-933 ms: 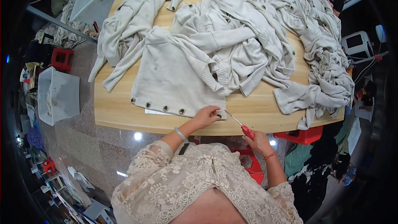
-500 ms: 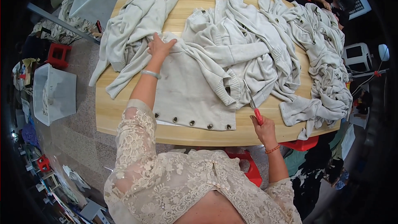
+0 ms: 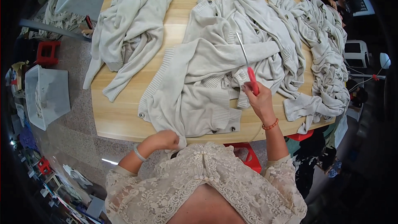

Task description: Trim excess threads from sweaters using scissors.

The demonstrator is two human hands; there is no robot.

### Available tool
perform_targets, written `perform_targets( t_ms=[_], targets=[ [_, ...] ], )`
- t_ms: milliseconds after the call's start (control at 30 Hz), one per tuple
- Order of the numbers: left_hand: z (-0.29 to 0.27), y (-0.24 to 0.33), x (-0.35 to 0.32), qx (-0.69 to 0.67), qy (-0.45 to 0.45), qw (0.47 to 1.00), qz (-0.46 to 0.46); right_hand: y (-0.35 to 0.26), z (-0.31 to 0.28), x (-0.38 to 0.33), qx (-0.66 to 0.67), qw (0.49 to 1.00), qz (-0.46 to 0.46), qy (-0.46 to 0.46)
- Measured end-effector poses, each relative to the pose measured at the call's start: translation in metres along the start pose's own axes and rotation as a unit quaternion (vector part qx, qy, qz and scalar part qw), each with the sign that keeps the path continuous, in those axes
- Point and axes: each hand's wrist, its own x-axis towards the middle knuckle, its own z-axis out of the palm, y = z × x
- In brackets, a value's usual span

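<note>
Left hand (image 3: 165, 139) is closed on the near hem of a cream cardigan (image 3: 195, 95); right hand (image 3: 259, 99) grips red-handled scissors (image 3: 247, 67) above the table (image 3: 120, 116).

Cream lace blouse, two wrist bands

The blouse is pale floral lace with scalloped, elbow-length sleeves — a pale smooth bangle (image 3: 139, 153) circles the wrist of the left hand (image 3: 164, 139), and a string of orange beads (image 3: 270, 125) rings that of the right hand (image 3: 259, 99).
</note>
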Motion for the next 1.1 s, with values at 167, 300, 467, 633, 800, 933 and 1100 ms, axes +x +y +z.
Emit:
perform_targets(
  t_ms=[167, 300, 467, 633, 800, 933, 1100],
  targets=[
    [-0.073, -0.002, 0.002, -0.094, 0.517, 0.849, -0.052, -0.028, 0.037, 0.035, -0.082, 0.991, -0.076, 0.070],
    [-0.140, -0.036, 0.052, 0.020, 0.663, 0.749, -0.015, -0.020, 0.067, 0.085, -0.185, 0.976, -0.088, 0.079],
    [-0.190, -0.069, 0.138, -0.121, 0.651, 0.742, -0.105, -0.009, 0.077, 0.095, -0.221, 0.966, -0.111, 0.074],
    [-0.192, -0.069, 0.137, -0.253, 0.505, 0.819, -0.102, 0.002, 0.040, 0.059, -0.170, 0.984, -0.046, -0.016],
    [-0.177, -0.081, 0.138, -0.167, 0.626, 0.759, -0.055, -0.002, 0.018, -0.007, -0.067, 0.991, -0.064, -0.095],
    [-0.172, -0.048, 0.128, -0.334, 0.486, 0.808, -0.018, -0.008, 0.006, -0.058, -0.024, 0.983, -0.071, -0.169],
    [-0.138, -0.009, 0.105, -0.061, 0.419, 0.906, 0.012, -0.021, 0.023, -0.110, 0.065, 0.919, -0.086, -0.379]
  ],
)
